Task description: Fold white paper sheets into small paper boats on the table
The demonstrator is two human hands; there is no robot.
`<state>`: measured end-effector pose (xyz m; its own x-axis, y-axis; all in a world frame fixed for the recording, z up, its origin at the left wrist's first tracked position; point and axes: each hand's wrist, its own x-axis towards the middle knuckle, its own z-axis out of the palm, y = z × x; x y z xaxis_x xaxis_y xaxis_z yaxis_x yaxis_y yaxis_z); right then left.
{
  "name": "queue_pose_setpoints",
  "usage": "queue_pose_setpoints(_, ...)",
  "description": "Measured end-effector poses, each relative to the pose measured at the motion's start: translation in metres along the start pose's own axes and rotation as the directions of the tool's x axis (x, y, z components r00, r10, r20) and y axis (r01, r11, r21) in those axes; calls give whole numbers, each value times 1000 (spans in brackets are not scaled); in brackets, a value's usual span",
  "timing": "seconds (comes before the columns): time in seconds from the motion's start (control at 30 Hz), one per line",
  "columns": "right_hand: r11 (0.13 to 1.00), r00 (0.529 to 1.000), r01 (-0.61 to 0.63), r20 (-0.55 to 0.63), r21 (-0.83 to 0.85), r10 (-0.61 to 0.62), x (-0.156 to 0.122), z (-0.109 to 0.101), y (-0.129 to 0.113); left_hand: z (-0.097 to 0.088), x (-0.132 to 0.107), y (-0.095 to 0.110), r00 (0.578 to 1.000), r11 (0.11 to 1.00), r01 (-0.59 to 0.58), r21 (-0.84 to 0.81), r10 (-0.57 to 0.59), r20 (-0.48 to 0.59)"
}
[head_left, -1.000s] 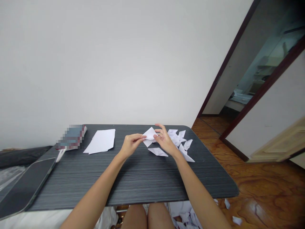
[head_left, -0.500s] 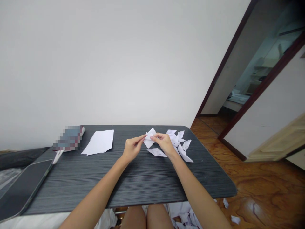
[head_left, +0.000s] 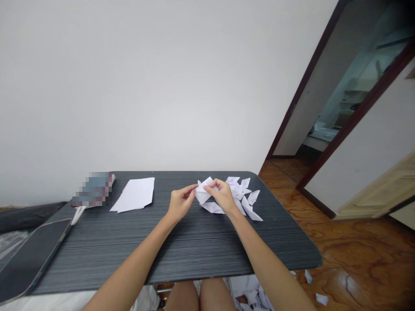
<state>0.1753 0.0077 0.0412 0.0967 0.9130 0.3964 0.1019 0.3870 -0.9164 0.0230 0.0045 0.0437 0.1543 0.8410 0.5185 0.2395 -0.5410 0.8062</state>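
Observation:
Between my two hands, just above the dark table, is a partly folded piece of white paper (head_left: 202, 196). My left hand (head_left: 181, 203) pinches its left corner between thumb and fingers. On the other side my right hand (head_left: 221, 194) grips its upper right part, the thumb lying on the paper's face. Beneath and behind the hands lies a folded paper piece (head_left: 212, 208), partly covered. To the right of my right hand several folded white paper pieces (head_left: 251, 209) are heaped loosely.
A stack of flat white sheets (head_left: 136, 194) lies left of centre on the dark table (head_left: 129, 250). Farther left are a blurred-out pouch-like item (head_left: 94, 188) and a dark flat panel (head_left: 35, 255). Paper scraps (head_left: 321, 299) lie on the floor, and more folded paper (head_left: 251, 298) sits below the table.
The held paper has tilted and its outline has narrowed, with its upper edge now slanting up to the right. Both hands keep their pinch and have barely moved.

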Motion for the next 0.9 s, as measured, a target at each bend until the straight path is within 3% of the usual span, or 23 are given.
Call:
queue_pose_setpoints(0.17,1000,1000,5,5,20,-5,-2,2,-6,3,-1,-1,998,997,35,-69,-32,52)
queue_pose_setpoints(0.47,999,1000,28,3,19,-28,-2,2,-6,4,0,-6,997,999,10,-52,-7,75)
queue_pose_setpoints(0.6,1000,1000,14,0,14,-14,-1,2,-3,4,0,-3,996,994,63,-91,-57,67)
queue_pose_setpoints(0.9,931,985,-143,138,336,102,-2,2,-11,1,5,1,976,934,214,-286,-216,24)
